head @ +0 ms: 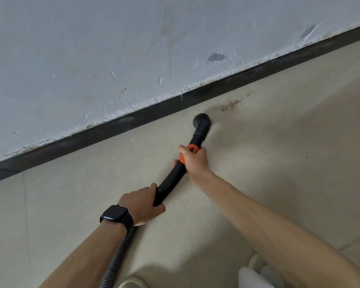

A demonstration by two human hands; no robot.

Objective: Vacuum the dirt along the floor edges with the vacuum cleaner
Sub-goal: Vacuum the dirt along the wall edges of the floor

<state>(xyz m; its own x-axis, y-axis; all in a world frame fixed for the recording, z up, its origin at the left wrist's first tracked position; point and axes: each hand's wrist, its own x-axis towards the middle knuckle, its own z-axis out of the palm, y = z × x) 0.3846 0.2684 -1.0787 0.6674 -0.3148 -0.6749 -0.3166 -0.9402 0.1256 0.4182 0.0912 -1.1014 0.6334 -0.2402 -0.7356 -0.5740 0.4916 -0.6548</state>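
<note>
Beige floor tiles [71, 204] fill the lower half of your view, meeting a dark skirting board [112, 125] that runs on a slant from lower left to upper right. Above it rises a pale grey wall [112, 48], its paint chipped and flaking along the bottom edge.

You hold the vacuum cleaner's black curved tube [173, 177] with both hands. Your right hand [195, 161] is wrapped round it at the orange collar [192, 148] — thumb on the near side of the collar, fingers curled under. Your left hand [139, 202] grips the tube's lower end, fingers closed round it, with a dark smartwatch [113, 213] on that wrist. From under your left wrist a ribbed grey hose [119, 256] trails down to the bottom edge of the view.

At the far end of the tube, the round black nozzle [202, 120] is at the floor, near the skirting board but not touching it. Just beyond the nozzle, up and to the right, a patch of brownish dirt [232, 103] lies on the tile close to the skirting board — the nozzle is beside it, not on it.

Pale shapes at the bottom edge are cut off, and you cannot tell what they are.
</note>
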